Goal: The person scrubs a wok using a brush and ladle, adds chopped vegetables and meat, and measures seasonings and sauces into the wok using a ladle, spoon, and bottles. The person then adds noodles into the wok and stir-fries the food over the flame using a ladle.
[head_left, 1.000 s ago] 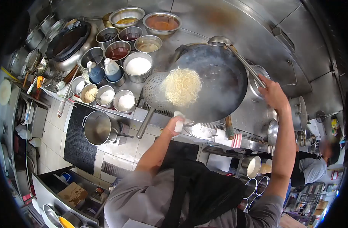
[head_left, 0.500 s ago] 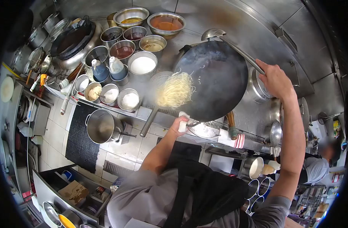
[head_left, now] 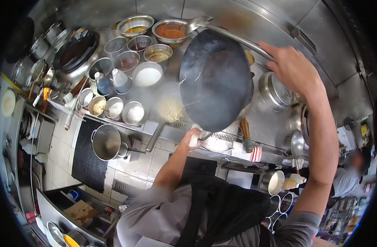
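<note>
A: so where are the noodles (head_left: pixel 172 113) sitting compared to the hands?

B: they're lying just past the left hand (head_left: pixel 191 138) and off to its left, by the wok's (head_left: pixel 215 82) left edge. That hand is clenching the wok's handle through a white cloth (head_left: pixel 195 140), and it's way nearer than the right one

A: and the right hand (head_left: pixel 294 72)?

B: it's grasping the long ladle (head_left: pixel 238 38) near its end, high up on the far right. The shaft is crossing over the wok's far rim, and the scoop is hanging by the orange bowl (head_left: pixel 170 31). Can't tell if they're touching

A: which way is the wok going?

B: its long way, as seen, is running away from the person, and it's tilting with its inside turning toward the noodles. A few strands are clinging to its left side. Steam is blurring the pile, but a metal handle (head_left: pixel 155 136) is poking out from under it toward the person

A: much room around there?

B: not loads on the left, the metal counter (head_left: pixel 262 117) is holding small tubs (head_left: pixel 133 113) close by. On the right, a brush (head_left: pixel 245 136) is resting near the wok and a striped towel (head_left: pixel 256 153) is lying beyond it
</note>
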A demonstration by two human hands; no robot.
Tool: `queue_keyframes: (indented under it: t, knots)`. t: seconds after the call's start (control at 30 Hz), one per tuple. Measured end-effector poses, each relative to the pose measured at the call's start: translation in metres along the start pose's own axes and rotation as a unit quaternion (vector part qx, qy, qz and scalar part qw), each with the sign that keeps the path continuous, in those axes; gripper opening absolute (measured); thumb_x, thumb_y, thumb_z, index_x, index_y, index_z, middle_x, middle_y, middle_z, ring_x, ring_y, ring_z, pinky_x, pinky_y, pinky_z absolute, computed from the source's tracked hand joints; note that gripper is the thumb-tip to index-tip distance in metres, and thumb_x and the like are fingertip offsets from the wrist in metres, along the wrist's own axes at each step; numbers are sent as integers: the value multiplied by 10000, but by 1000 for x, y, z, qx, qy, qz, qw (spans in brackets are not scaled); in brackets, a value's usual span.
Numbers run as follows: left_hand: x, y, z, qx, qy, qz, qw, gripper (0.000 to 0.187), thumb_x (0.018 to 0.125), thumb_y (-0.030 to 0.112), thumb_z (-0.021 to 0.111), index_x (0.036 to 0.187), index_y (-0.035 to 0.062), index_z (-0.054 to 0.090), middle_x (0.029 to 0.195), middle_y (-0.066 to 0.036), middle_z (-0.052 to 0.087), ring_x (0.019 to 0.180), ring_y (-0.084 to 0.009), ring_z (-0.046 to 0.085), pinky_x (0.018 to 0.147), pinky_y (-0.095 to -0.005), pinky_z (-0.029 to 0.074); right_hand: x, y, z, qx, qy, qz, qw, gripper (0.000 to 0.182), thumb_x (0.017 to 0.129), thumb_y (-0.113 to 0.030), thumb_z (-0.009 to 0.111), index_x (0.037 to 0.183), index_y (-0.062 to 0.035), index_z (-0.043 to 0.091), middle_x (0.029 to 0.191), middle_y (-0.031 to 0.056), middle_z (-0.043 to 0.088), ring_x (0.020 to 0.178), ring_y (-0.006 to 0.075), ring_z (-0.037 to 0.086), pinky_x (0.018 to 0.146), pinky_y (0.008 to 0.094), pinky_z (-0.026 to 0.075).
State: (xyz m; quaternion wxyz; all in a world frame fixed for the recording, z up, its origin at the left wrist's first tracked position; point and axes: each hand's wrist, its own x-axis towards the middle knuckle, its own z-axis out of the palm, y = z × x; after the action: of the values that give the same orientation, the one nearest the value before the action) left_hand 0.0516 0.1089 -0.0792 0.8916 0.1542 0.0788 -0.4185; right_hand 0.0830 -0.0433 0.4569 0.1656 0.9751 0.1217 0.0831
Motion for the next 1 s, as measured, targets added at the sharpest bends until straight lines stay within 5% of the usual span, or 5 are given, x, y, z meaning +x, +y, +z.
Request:
queue_keyframes:
  t: [0.27,0.4,0.57,0.87,1.0]
  knots:
    - [7,4,25,139,120,89,979,139,819,165,680,931,83,675,768,-32,625,621,-172,623,550,-339,508,-84,22,161,238,119,79,961,516,982,-149,640,1467,-19,523,1023,257,729,745,343,735,673,451,575]
    - [16,-7,25,167,167,111,965,182,798,114,685,975,99,646,842,-38,632,738,-177,643,592,-351,510,-123,-20,214,513,-48,254,819,516,1002,-164,626,1470,19,512,809,147,686,530,142,608,471,355,483]
    - [10,-3,28,181,164,94,965,196,801,95,671,993,79,635,870,-55,637,757,-189,649,630,-357,532,-125,-34,275,594,-113,277,747,575,1022,-177,596,1526,31,417,685,42,552,477,101,517,419,300,434]
    - [6,4,26,153,150,65,975,213,811,106,669,1014,55,631,883,-73,644,743,-193,667,641,-367,558,-150,-46,257,717,-251,222,611,531,1047,-179,572,1536,-22,437,658,-6,508,488,90,516,410,260,423]
    - [4,6,24,124,123,71,982,215,814,91,660,1023,52,630,888,-76,648,751,-205,673,648,-373,566,-139,-52,267,716,-171,221,639,566,1048,-162,575,1560,-13,385,692,2,523,495,74,498,403,253,413]
